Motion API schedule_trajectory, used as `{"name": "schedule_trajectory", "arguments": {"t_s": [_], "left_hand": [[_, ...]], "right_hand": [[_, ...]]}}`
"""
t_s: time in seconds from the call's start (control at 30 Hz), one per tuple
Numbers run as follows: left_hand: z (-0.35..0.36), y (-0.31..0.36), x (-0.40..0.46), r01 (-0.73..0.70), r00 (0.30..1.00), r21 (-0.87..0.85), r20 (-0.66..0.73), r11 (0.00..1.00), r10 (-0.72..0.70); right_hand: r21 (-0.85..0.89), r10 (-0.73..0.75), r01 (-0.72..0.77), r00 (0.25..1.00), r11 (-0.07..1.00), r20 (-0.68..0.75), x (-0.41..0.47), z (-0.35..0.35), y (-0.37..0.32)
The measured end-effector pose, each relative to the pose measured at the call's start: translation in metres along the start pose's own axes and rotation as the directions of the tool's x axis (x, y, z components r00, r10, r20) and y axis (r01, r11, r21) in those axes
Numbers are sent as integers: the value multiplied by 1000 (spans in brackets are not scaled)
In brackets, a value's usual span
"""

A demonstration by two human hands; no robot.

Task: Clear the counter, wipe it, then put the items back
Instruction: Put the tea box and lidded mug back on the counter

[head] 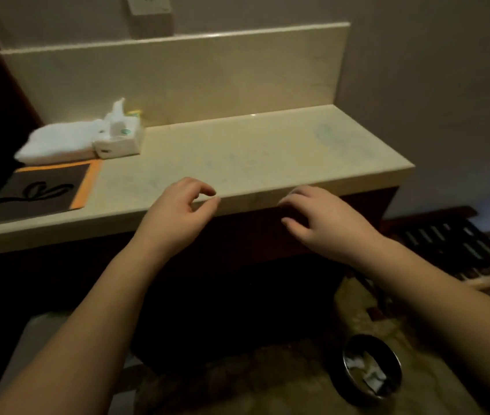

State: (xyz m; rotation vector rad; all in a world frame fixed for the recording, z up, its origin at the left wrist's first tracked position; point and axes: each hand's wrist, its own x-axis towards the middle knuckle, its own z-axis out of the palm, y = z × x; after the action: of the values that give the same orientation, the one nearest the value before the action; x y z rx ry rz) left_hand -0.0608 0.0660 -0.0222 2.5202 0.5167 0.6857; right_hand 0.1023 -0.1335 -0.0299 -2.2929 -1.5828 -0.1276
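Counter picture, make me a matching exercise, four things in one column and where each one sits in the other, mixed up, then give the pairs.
Things:
1. tissue box
2. folded white towel
3. dark mat with orange border
4. round metal bin

Places:
A. on the floor, below the right hand
B. flat at the counter's front left
C. at the counter's far left, against the tissue box
D. near the backsplash, a tissue sticking up

Pairs: 1-D, 2-C, 3-B, 4-A
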Motion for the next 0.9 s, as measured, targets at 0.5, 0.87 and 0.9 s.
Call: {"name": "schedule_trajectory", "arguments": {"t_s": [0.5,0.87,0.9], "left_hand": [[280,199,-76,-254,757,-100,599,962,262],[424,314,-81,-447,442,-234,781,864,440],[438,323,-78,-452,418,-245,792,858,446]], "right_hand": [[-52,615,-616,773,786,153,-348,27,150],[-49,909,-916,385,397,160,-509,29,212],[-52,922,-931,349,362,169,-521,28,220]]}}
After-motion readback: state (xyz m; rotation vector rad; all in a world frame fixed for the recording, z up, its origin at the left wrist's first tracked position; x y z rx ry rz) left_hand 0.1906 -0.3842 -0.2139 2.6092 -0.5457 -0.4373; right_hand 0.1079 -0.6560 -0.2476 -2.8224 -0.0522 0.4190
